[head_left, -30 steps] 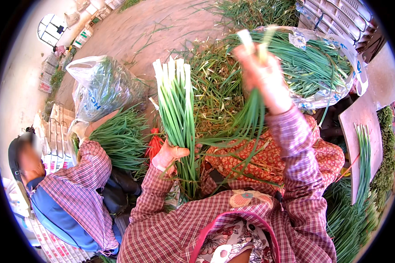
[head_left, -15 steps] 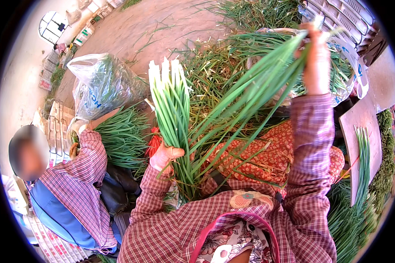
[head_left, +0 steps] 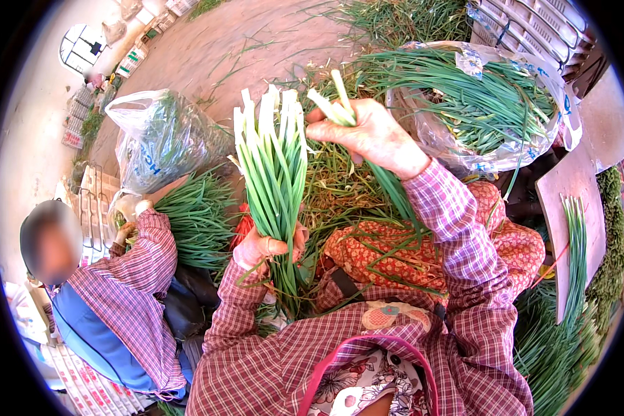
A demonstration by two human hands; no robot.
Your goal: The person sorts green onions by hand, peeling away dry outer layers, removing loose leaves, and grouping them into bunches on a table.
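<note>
We noted the left hand [head_left: 258, 248] gripping a white-and-green stalk bundle [head_left: 272, 166] low, seemingly for support, the right hand [head_left: 381, 137] clasping white-tipped green stalks [head_left: 331, 109].

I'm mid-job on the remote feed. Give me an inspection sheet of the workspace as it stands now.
Surface: reddish-brown floor with loose green leaves scattered on it; at right, a board with a thin green bundle on it.
Job's things: bunch of green stalks, white ends up; a few separate stalks, white ends also up.
Clutter: heap of leaves and stalks ahead; open clear bag of greens beyond the right arm; stuffed clear bag at left.
Grippers: left hand, fingers closed around the bunch; right hand grips the separate stalks.
Cables: nothing seen.
Surroundings: co-worker at left; stacked pale crates at upper right.
</note>
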